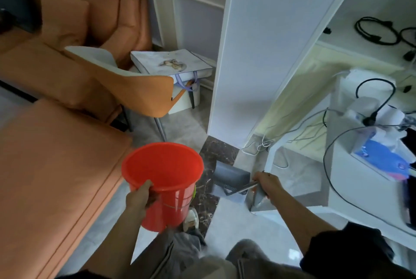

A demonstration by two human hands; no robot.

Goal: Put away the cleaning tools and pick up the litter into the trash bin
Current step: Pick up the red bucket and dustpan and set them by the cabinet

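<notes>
left hand [140, 195] grips near rim of red bucket [166, 179], held upright above floor, nothing visible inside | right hand [266, 183] closed on handle of grey dustpan [233, 180], low over dark tile strip | orange sofa [56, 155] at left | chair [135, 85] ahead | white cabinet panel [252, 42] beyond, cables [373, 31] on shelves

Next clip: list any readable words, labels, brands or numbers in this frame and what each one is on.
None can be read.
Tote bag on the chair: a printed picture only, no legible lettering.
Blue and white package on the right shelf: the print is too blurred to read.
Red bucket in the left hand: no label visible.
Dustpan by the right hand: no marking visible.
</notes>
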